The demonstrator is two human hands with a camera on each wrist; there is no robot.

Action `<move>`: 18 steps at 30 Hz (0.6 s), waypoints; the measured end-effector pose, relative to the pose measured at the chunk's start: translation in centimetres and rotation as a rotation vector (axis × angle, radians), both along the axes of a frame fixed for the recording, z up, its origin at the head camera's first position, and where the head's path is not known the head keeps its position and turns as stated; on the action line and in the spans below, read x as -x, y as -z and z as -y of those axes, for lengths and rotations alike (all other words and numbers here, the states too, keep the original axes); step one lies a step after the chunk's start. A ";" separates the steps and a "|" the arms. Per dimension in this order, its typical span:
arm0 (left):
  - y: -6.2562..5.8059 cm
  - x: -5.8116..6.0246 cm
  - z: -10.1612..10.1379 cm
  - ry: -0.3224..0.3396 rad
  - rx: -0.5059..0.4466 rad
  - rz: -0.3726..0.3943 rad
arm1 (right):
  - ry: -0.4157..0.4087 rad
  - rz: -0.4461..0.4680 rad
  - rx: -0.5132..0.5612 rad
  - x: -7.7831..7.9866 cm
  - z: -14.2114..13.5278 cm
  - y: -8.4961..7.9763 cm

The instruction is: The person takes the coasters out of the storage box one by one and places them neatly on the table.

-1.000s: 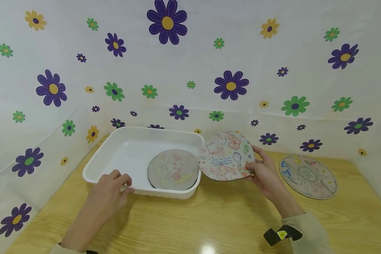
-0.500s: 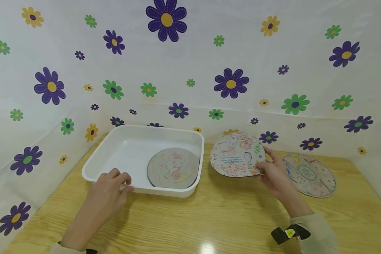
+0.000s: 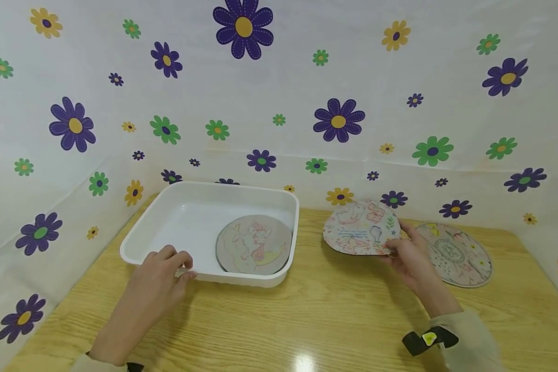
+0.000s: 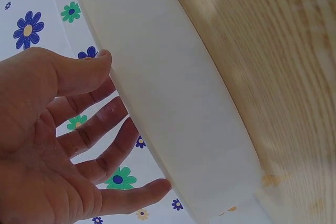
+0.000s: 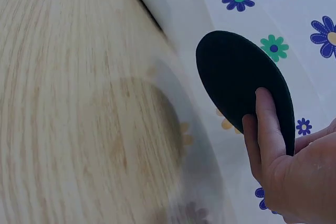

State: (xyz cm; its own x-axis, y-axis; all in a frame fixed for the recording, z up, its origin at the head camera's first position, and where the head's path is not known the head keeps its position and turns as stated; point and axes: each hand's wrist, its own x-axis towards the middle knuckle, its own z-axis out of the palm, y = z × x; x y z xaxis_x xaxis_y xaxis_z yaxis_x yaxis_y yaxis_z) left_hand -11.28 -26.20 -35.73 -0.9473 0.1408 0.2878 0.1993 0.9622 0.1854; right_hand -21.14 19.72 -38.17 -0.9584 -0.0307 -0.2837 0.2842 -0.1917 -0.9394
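Observation:
My right hand (image 3: 411,256) pinches a round mat (image 3: 362,228) by its right edge, thumb on top and fingers below. Pink and red drawings with blue writing cover its upper face; the right wrist view shows a plain black underside (image 5: 231,66). It hangs over the wooden table, right of a white plastic tray (image 3: 260,281). My left hand (image 3: 160,279) holds that tray's near rim, its thumb and fingertips at the edge in the left wrist view. Inside the tray's right side lies a grey round mat (image 3: 254,244) with a unicorn and moon drawing.
Another round mat (image 3: 465,258), with a floral print, lies on the wooden table (image 3: 335,320) at the right, partly behind my right hand. A white flower-printed cloth (image 3: 279,82) rises behind the table and along both sides.
My right hand has carried the pink-printed mat rightward, away from the tray's right edge, and it now looks flatter. The left hand stays on the tray's rim.

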 end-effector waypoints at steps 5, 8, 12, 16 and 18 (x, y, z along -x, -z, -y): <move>0.0 0.0 0.1 0.000 0.000 0.006 | 0.008 0.012 -0.001 0.0 -0.1 0.4; -0.1 0.0 0.1 0.001 -0.005 0.004 | 0.007 0.020 -0.002 0.0 -0.3 0.7; -0.1 -0.1 0.1 0.008 -0.011 -0.009 | 0.016 0.023 -0.006 0.1 -0.5 1.1; -0.1 -0.1 0.0 0.014 -0.010 -0.017 | 0.020 0.023 -0.018 0.2 -0.7 1.4; -0.1 -0.1 0.0 0.017 -0.009 -0.018 | 0.020 0.026 -0.025 0.2 -0.8 1.6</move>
